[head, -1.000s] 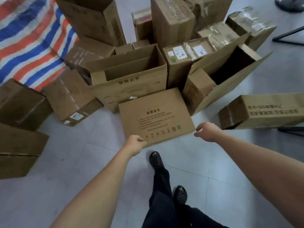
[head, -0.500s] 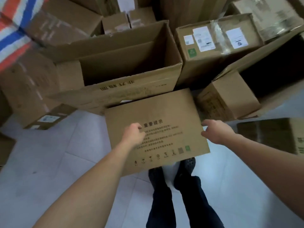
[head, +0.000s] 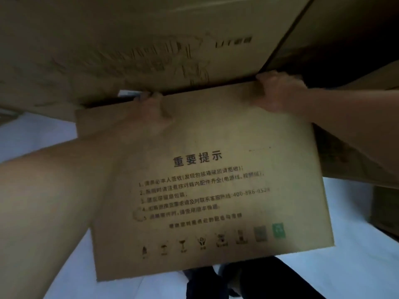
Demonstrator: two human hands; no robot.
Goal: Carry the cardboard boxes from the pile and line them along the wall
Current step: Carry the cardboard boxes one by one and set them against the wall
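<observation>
Cardboard panel (head: 216, 139): flat, rectangular, matte brown, printed with black text and handling icons. Far edge is gripped by left hand (head: 151, 108) and right hand (head: 278, 93), fingers curled over it.

— What sort of place am I looking at?
— A storeroom or packing area, I'd say. My feed is filled with shipping cardboard: a flat carton (head: 205, 190) printed with a handling notice and pictograms, and a bigger printed carton (head: 129, 50) behind it, over a pale hard floor (head: 356, 266).
</observation>
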